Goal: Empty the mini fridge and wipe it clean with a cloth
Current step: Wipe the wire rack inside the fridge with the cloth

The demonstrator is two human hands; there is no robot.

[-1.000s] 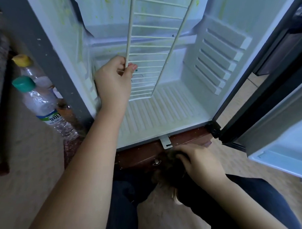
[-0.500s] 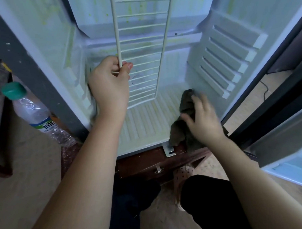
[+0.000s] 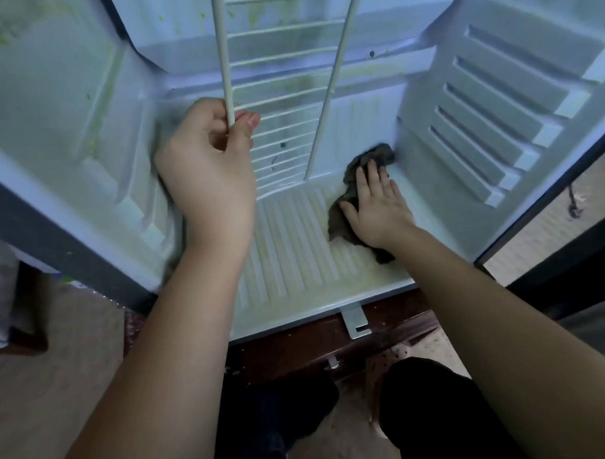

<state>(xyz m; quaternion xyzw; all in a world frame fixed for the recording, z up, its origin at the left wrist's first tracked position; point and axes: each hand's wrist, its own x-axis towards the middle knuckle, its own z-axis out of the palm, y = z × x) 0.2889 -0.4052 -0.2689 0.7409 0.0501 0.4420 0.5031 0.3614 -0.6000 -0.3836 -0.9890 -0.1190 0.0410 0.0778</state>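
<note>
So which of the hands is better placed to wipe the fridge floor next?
The right hand, probably. It lies flat on the cloth, pressing it to the ribbed fridge floor near the back right corner. The left hand is busy: it grips the rail of the wire shelf, which stands tilted up.

Single wide-angle view from a camera worn on the person's head. It is looking forward and steeply down, at close range, into the open mini fridge [image 3: 58, 124], whose walls are filling the upper frame and bowing outward at the edges. The left forearm [image 3: 173, 345] and right forearm [image 3: 496, 325] are spanning the lower frame; the floor [image 3: 41, 409] is showing along the bottom.
</note>
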